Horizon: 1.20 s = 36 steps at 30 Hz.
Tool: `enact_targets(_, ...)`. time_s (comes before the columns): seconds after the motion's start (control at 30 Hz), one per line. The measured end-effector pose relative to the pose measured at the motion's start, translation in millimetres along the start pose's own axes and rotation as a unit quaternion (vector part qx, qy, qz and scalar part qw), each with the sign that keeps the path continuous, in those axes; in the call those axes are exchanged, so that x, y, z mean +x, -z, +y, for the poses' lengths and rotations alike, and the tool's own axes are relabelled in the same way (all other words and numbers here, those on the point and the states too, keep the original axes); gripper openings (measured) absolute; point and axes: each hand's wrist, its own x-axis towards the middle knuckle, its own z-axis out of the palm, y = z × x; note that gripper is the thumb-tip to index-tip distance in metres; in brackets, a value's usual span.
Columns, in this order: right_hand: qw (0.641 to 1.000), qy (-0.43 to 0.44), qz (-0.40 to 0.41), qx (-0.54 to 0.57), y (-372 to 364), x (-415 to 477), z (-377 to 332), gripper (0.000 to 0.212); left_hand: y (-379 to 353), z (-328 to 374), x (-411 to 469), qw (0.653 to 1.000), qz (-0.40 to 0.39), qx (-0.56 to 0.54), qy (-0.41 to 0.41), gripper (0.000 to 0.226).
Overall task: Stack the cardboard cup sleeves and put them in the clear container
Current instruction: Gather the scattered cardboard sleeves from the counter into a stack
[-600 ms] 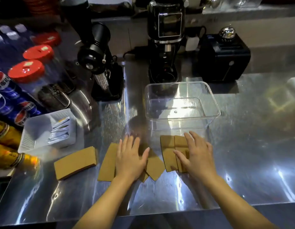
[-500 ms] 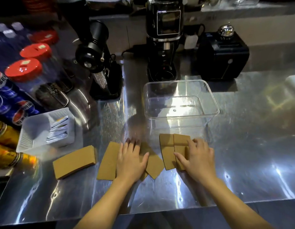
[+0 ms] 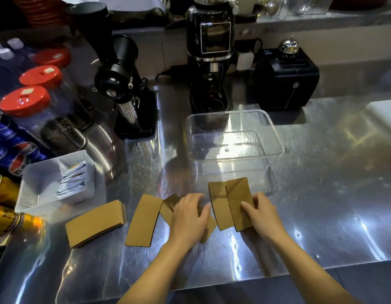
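Several flat brown cardboard cup sleeves lie on the steel counter in front of the empty clear container (image 3: 234, 148). My right hand (image 3: 261, 213) grips the rightmost sleeve (image 3: 237, 196) at its right edge; a second sleeve (image 3: 218, 205) lies just left of it. My left hand (image 3: 189, 220) presses down with curled fingers on overlapping sleeves (image 3: 170, 205) in the middle, partly hiding them. One more sleeve (image 3: 143, 220) lies to the left, and a small stack of sleeves (image 3: 94, 222) sits further left.
A white tray with packets (image 3: 36, 185) stands at the left, beside cans and red-lidded jars (image 3: 24, 100). Two black grinders (image 3: 124, 88) (image 3: 209, 55) and a black box (image 3: 285, 79) stand behind the container. The counter's front edge is near my forearms.
Both hands have slid back toward me and curled their fingers. The right hand has moved to the right edge of the rightmost sleeve and taken hold of it.
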Motion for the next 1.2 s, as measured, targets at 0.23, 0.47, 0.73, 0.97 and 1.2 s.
enact_targets(0.23, 0.957, 0.018, -0.095, 0.275, -8, -16, -25, 0.012, -1, 33, 0, 0.882, -0.084, -0.424, 0.188, 0.023)
enact_targets(0.47, 0.963, 0.025, -0.108, 0.247, -30, -19, -25, 0.014, 1, 29, 2, 0.741, -0.054, -0.61, 0.275, 0.018)
enact_targets(0.73, 0.976, 0.003, 0.06, -0.208, -33, -9, -15, 0.051, 7, 6, 7, 0.677, -0.043, -0.68, 0.28, 0.021)
enact_targets(0.97, 0.969, -0.036, 0.028, -0.243, -37, 0, -19, 0.064, 8, -8, 7, 0.672, -0.033, -0.671, 0.312, 0.016)
enact_targets(1.2, 0.994, -0.022, 0.016, 0.109, -27, 2, -15, 0.028, 14, -13, 9, 0.664, -0.041, -0.672, 0.324, 0.028)
